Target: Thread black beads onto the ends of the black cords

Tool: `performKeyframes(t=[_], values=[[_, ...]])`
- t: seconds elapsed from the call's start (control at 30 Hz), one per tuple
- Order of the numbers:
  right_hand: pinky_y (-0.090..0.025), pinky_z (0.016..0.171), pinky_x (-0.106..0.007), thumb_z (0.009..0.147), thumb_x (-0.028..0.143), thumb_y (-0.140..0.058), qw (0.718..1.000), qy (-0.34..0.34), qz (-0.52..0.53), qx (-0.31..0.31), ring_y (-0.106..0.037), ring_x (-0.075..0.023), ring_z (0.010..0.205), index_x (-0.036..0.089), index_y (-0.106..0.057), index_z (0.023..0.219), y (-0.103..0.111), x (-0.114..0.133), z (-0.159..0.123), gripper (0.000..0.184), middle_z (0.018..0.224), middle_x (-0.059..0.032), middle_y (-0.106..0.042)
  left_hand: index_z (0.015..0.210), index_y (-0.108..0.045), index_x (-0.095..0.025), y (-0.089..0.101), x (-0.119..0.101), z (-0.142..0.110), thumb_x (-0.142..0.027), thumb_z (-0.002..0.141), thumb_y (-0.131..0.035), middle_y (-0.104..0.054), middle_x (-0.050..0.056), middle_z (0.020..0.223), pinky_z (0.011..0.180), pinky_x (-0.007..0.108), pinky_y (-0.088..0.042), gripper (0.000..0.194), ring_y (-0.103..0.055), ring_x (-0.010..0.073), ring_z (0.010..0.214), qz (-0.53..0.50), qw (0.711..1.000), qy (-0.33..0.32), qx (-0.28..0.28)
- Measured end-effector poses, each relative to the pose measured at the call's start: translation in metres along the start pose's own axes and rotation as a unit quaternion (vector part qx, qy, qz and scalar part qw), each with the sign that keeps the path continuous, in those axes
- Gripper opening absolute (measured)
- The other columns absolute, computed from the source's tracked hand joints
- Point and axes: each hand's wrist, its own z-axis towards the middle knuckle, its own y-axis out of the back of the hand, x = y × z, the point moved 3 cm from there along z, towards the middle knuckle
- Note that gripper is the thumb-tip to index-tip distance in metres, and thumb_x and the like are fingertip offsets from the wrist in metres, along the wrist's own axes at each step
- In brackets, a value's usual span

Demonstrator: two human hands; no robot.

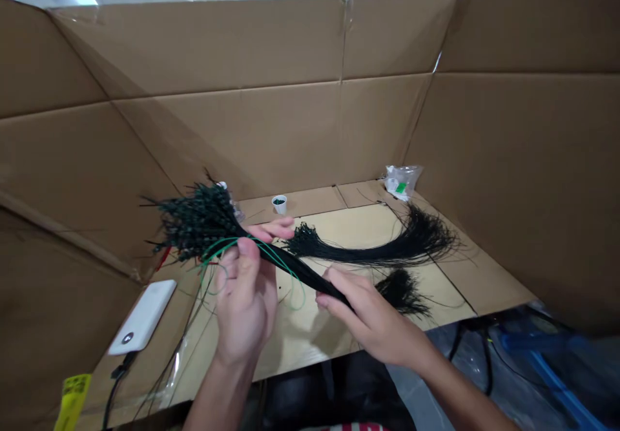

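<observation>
I hold a bundle of thin black wires (pixel 203 221) above the tabletop, its knobbed ends fanning out to the upper left. My left hand (pixel 247 289) is closed round the bundle near those ends, where thin green wire (pixel 285 269) loops about it. My right hand (pixel 361 308) pinches the bundle's narrow lower part. A second, longer sheaf of black wires (pixel 382 247) lies curved on the light wooden tabletop (pixel 314 327) just beyond my right hand.
Cardboard walls (pixel 290 134) enclose the table on three sides. A white power bank (pixel 143 318) with a cable lies at the left. A small white cup (pixel 279 203) and a clear plastic bag (pixel 402 181) sit at the back. Blue frame parts (pixel 547 366) show at lower right.
</observation>
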Motion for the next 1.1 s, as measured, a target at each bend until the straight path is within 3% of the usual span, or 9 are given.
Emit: performKeyframes(t=[0.07, 0.13, 0.3, 0.4, 0.53, 0.73, 0.83, 0.93, 1.1], values=[[-0.047, 0.087, -0.032, 0.120, 0.041, -0.051, 0.999, -0.029, 0.010, 0.010, -0.061, -0.0203, 0.086, 0.027, -0.054, 0.099, 0.009, 0.005, -0.005, 0.026, 0.088, 0.0037, -0.063, 0.095, -0.078, -0.024, -0.011, -0.018, 0.011, -0.051, 0.103, -0.079, -0.070, 0.000, 0.082, 0.106, 0.033, -0.062, 0.028, -0.075, 0.0187, 0.095, -0.026, 0.999, -0.005, 0.019], [-0.044, 0.084, -0.031, 0.118, 0.045, -0.056, 0.999, -0.046, -0.012, -0.008, -0.059, -0.0196, 0.083, 0.027, -0.058, 0.099, 0.021, 0.010, -0.010, 0.027, 0.087, 0.0043, -0.062, 0.093, -0.077, -0.024, -0.020, -0.038, 0.023, -0.046, 0.109, -0.071, -0.062, -0.002, 0.074, 0.102, 0.033, -0.064, 0.028, -0.071, 0.0165, 0.083, -0.052, 0.998, -0.016, 0.017], [-0.039, 0.073, -0.030, 0.115, 0.057, -0.056, 0.998, -0.049, -0.019, -0.044, -0.051, -0.0190, 0.077, 0.025, -0.059, 0.089, 0.046, 0.020, -0.021, 0.041, 0.081, 0.0031, -0.054, 0.085, -0.071, -0.021, -0.034, -0.075, 0.049, -0.033, 0.122, -0.038, -0.050, -0.003, 0.067, 0.073, 0.023, -0.062, 0.051, -0.056, 0.0094, 0.060, -0.122, 0.993, 0.001, -0.002], [-0.036, 0.065, -0.029, 0.112, 0.062, -0.061, 0.997, -0.059, 0.046, -0.016, -0.044, -0.0166, 0.069, 0.025, -0.059, 0.086, 0.051, 0.016, -0.028, 0.046, 0.074, 0.0051, -0.046, 0.081, -0.066, -0.017, -0.038, -0.087, 0.056, -0.032, 0.124, -0.024, -0.044, -0.005, 0.061, 0.055, 0.019, -0.052, 0.062, -0.050, 0.0077, 0.051, -0.153, 0.988, -0.004, -0.006], [-0.025, 0.052, -0.028, 0.112, 0.067, -0.059, 0.988, -0.072, 0.129, 0.040, -0.030, -0.0126, 0.055, 0.025, -0.055, 0.082, 0.051, 0.006, -0.040, 0.052, 0.063, 0.0093, -0.038, 0.080, -0.063, -0.015, -0.039, -0.102, 0.062, -0.034, 0.125, -0.025, -0.041, -0.007, 0.058, 0.048, 0.020, -0.045, 0.062, -0.047, 0.0069, 0.046, -0.171, 0.985, -0.024, 0.003], [-0.042, 0.069, -0.029, 0.104, 0.070, -0.069, 0.995, -0.080, 0.021, 0.050, -0.054, -0.0190, 0.074, 0.022, -0.073, 0.085, 0.056, 0.003, -0.057, 0.052, 0.076, 0.0021, -0.062, 0.085, -0.053, -0.018, -0.016, -0.121, 0.075, -0.037, 0.125, -0.017, -0.039, -0.009, 0.056, 0.046, 0.016, -0.040, 0.057, -0.042, 0.0044, 0.042, -0.222, 0.975, -0.008, -0.011], [-0.045, 0.072, -0.031, 0.103, 0.069, -0.070, 0.989, -0.127, -0.027, 0.066, -0.058, -0.0218, 0.077, 0.022, -0.078, 0.089, 0.055, -0.007, -0.062, 0.049, 0.073, 0.0028, -0.062, 0.088, -0.051, -0.018, 0.002, -0.121, 0.080, -0.037, 0.125, -0.016, -0.039, -0.008, 0.056, 0.044, 0.016, -0.037, 0.055, -0.040, 0.0055, 0.043, -0.231, 0.973, 0.003, -0.004], [-0.051, 0.081, -0.036, 0.103, 0.073, -0.065, 0.979, -0.160, -0.116, 0.041, -0.064, -0.0278, 0.088, 0.024, -0.083, 0.104, 0.053, -0.021, -0.060, 0.052, 0.081, -0.0003, -0.071, 0.088, -0.049, -0.019, 0.018, -0.114, 0.081, -0.036, 0.125, -0.016, -0.040, -0.007, 0.057, 0.045, 0.018, -0.038, 0.053, -0.040, 0.0069, 0.045, -0.239, 0.971, 0.014, -0.011], [-0.055, 0.089, -0.042, 0.111, 0.071, -0.053, 0.966, -0.116, -0.224, 0.060, -0.071, -0.0339, 0.100, 0.021, -0.083, 0.118, 0.051, -0.039, -0.045, 0.059, 0.099, -0.0085, -0.081, 0.091, -0.049, -0.020, 0.031, -0.110, 0.084, -0.031, 0.125, -0.020, -0.044, -0.005, 0.061, 0.050, 0.020, -0.041, 0.047, -0.043, 0.0075, 0.049, -0.262, 0.965, 0.002, 0.000]])
